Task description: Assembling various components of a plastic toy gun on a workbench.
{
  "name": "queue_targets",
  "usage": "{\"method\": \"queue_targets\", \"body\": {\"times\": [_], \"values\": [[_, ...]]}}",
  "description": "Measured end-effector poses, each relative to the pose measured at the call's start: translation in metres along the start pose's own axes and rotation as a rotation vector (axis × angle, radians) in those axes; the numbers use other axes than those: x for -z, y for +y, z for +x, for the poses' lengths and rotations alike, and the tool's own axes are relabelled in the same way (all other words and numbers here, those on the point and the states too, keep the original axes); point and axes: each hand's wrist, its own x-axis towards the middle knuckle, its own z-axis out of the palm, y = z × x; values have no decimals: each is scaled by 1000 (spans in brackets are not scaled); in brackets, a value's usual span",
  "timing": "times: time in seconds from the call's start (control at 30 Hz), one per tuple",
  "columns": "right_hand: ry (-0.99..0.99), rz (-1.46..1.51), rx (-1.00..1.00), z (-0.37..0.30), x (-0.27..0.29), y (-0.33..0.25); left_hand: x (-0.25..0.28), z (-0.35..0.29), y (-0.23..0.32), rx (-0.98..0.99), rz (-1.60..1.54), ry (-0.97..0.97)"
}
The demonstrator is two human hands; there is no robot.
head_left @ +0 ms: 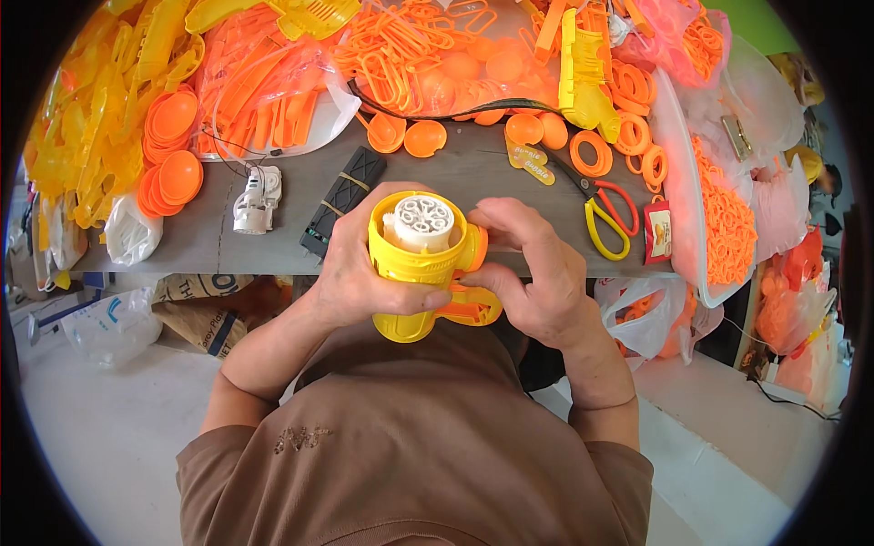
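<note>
Left hand: here it is, curled firmly round the yellow housing (401, 266) from its left, the left hand (350, 264) with its thumb laid across the front.
Right hand: bent, half open; the right hand (539, 273) brings thumb and forefinger around the orange cap (475, 247) on the housing's right flank; pinching or just brushing, I cannot tell.
Yellow housing: one, tilted in front of the body, over the table's near edge; one white insert (424, 217) inside it, one orange loop (473, 307) low on its right.
Progress: part built, I'd judge! White insert in, cap at the side; top open, and whether the cap is fully seated cannot be seen.
Black case: one black case (341, 200), just beyond the housing to its left.
White mechanism: one loose white mechanism (259, 200), farther left of the housing, seemingly unused.
Scissors: one pair of scissors (588, 187), right of the housing; one red packet (657, 232) farther right.
Orange discs: two piles of orange discs (176, 177), beyond the housing, far left.
Yellow parts: one big heap of yellow parts (118, 109), farther beyond the housing at left; pieces too tangled to count.
</note>
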Motion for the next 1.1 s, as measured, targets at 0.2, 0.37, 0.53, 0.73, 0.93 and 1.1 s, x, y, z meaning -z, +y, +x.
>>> {"method": "queue_targets", "body": {"times": [0.2, 0.37, 0.53, 0.73, 0.93, 1.1], "values": [[-66, -118, 133, -16, -4, 0, -1, -17, 0, -60, 49, -90], [-134, -14, 274, -25, -6, -19, 3, -37, 3, -230, 125, -250], [-214, -18, 359, -22, 8, -32, 3, -31, 14, -377, 150, -339], [-149, -111, 297, 10, 54, 37, -2, -3, 10, -143, 127, -125], [468, -890, -300, 12, 133, 146, -14, 0, 3, -208, 88, -105], [256, -1152, -529, 18, 136, 164, -26, 2, -1, -329, 168, -142]]}}
